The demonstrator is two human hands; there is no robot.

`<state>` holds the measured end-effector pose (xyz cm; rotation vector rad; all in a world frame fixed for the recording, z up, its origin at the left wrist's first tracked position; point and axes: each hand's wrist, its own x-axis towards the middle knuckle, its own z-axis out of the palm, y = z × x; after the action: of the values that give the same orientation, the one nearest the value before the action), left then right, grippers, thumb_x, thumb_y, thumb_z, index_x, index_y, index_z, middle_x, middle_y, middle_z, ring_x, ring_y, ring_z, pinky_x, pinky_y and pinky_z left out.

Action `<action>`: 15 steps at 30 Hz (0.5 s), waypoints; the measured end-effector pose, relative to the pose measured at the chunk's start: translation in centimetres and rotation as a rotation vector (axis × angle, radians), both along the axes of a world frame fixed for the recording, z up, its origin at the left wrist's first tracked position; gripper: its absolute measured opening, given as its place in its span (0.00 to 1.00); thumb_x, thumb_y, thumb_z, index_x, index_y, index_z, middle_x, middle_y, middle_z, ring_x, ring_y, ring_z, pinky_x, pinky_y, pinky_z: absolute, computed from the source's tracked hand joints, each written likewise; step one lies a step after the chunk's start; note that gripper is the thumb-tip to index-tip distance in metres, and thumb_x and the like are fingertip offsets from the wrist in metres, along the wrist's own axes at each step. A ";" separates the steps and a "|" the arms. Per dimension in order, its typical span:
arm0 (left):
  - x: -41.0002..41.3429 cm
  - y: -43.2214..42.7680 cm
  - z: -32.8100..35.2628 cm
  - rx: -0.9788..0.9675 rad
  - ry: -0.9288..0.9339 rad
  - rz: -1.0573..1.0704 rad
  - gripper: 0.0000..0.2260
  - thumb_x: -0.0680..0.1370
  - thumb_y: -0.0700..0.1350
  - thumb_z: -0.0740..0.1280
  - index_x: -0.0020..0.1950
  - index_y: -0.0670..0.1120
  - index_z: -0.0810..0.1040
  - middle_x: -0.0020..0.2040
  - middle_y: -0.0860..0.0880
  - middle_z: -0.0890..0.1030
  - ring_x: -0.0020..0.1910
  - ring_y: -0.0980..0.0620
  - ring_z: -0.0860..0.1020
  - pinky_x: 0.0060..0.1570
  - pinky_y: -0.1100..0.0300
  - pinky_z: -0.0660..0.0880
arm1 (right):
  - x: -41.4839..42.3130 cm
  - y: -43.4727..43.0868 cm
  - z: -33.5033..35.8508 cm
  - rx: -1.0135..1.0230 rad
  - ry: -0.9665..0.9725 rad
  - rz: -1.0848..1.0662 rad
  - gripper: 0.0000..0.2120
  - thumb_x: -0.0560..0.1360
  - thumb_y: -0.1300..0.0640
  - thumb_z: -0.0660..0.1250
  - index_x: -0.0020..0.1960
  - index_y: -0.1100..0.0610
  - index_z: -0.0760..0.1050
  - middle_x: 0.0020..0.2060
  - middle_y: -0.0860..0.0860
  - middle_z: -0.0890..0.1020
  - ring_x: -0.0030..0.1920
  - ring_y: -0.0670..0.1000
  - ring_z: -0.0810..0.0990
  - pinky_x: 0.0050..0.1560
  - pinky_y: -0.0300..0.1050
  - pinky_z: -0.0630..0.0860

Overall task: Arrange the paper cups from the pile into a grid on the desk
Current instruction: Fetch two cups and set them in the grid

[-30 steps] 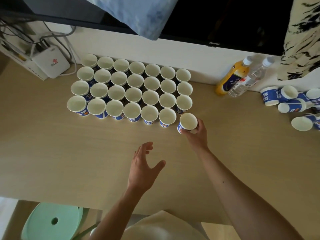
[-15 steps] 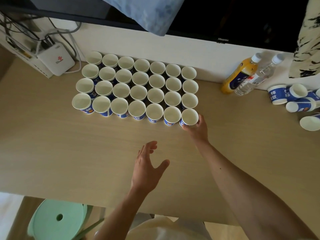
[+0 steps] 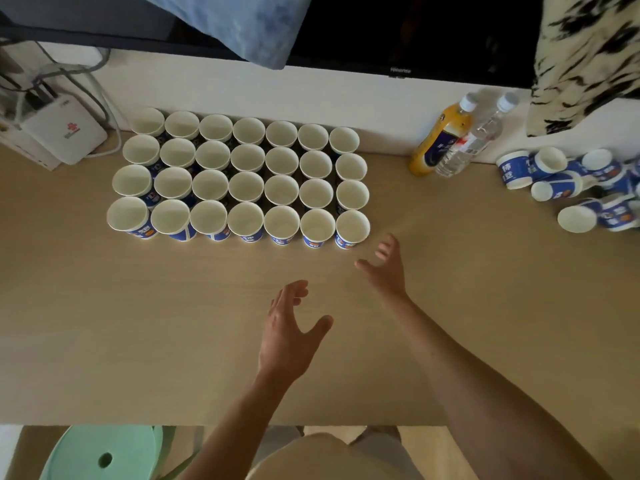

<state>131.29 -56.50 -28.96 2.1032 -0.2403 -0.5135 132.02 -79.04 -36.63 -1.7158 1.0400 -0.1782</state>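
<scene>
The grid of cups (image 3: 242,181) stood four rows by seven on the bench (image 3: 138,323), all upright. The right hand (image 3: 384,268) hung just beside its near right corner cup (image 3: 352,225), grip wide and empty, and the left hand (image 3: 289,334) hovered nearer the body, grip wide too. That corner looked filled — next, I judged, came a reach right to the pile (image 3: 575,188) of tipped cups, well apart.
</scene>
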 end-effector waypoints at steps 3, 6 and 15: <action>0.0 -2.3 0.6 -0.044 0.010 -0.055 0.26 0.71 0.48 0.78 0.65 0.53 0.72 0.58 0.56 0.77 0.58 0.56 0.75 0.54 0.59 0.72 | -3.2 -1.0 1.4 -0.013 -0.018 -0.083 0.41 0.70 0.64 0.76 0.78 0.54 0.60 0.67 0.54 0.73 0.65 0.51 0.75 0.62 0.44 0.74; -0.2 -5.8 2.2 -0.091 -0.013 -0.130 0.26 0.71 0.46 0.78 0.66 0.50 0.73 0.58 0.53 0.78 0.58 0.53 0.76 0.57 0.56 0.73 | -6.4 -3.1 3.9 -0.049 -0.055 -0.163 0.40 0.72 0.65 0.75 0.78 0.55 0.60 0.68 0.55 0.73 0.64 0.48 0.74 0.59 0.42 0.72; -2.4 -17.7 10.6 -0.222 -0.211 -0.322 0.25 0.73 0.47 0.76 0.67 0.48 0.74 0.60 0.52 0.79 0.58 0.57 0.75 0.58 0.61 0.70 | -12.8 -12.1 13.8 -0.188 -0.261 -0.284 0.37 0.72 0.66 0.75 0.76 0.55 0.63 0.63 0.53 0.74 0.65 0.51 0.75 0.60 0.50 0.77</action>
<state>128.89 -74.22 -18.32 1.9086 -0.7333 -0.4289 119.20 -91.13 -22.88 -1.6495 1.0923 -0.6822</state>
